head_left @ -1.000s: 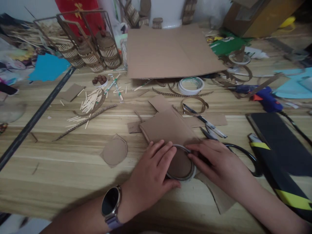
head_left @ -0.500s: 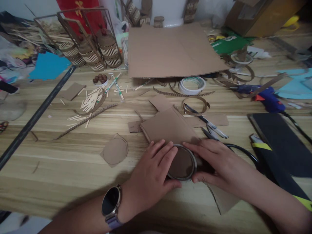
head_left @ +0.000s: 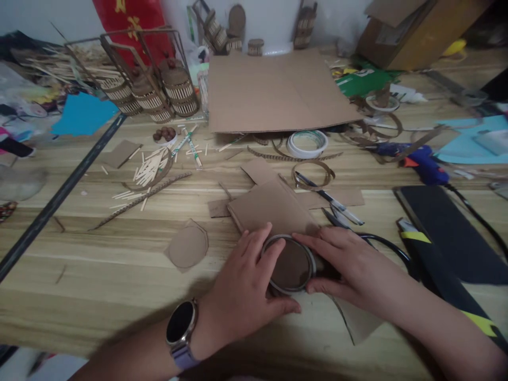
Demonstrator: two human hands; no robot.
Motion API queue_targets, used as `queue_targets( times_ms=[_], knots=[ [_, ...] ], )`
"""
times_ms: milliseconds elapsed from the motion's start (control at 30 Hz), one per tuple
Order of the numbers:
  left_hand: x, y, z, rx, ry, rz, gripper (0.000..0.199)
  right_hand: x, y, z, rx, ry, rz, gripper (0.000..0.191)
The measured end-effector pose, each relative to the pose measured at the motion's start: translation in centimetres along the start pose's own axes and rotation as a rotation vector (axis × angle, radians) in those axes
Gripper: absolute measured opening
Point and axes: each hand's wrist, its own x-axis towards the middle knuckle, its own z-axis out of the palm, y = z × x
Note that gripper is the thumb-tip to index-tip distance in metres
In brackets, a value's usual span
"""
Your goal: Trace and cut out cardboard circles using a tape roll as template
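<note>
Between my hands is a round brown cardboard piece with a raised grey rim (head_left: pixel 291 288), low over the table; its sides are mostly hidden. My left hand (head_left: pixel 246 280), with a watch on the wrist, clasps its left side, index finger across the rim and thumb below. My right hand (head_left: pixel 341 262) grips the right side, index finger along the top of the rim and thumb at the lower edge. Just beyond lies a stack of cardboard sheets (head_left: pixel 270 203). To the left is a cardboard piece with a drawn circle (head_left: pixel 188 246).
A black-and-yellow utility knife (head_left: pixel 440 275), scissors (head_left: pixel 337 217), a pen (head_left: pixel 337 198) and a blue glue gun (head_left: pixel 424 161) lie at right. Beyond are a tape roll (head_left: pixel 307 144) and a large cardboard sheet (head_left: pixel 278 92). Small sticks (head_left: pixel 153 166) and a long ruler (head_left: pixel 59 196) are left.
The left fingers have lifted and spread slightly, baring more of the rim's upper left. Both hands and the round piece stay in nearly the same place; the view has shifted slightly.
</note>
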Motion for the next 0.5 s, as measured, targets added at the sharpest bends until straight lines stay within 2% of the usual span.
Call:
queue_targets(
  times_ms=[167,500],
  knots=[
    [0.42,0.17,0.24,0.003,0.061,-0.059,0.081,0.04,0.1,0.12,0.023,0.009,0.037,0.057],
    [0.93,0.28,0.6,0.025,0.051,-0.077,0.081,0.76,-0.55,-0.58,0.023,-0.056,0.046,0.064]
  ],
)
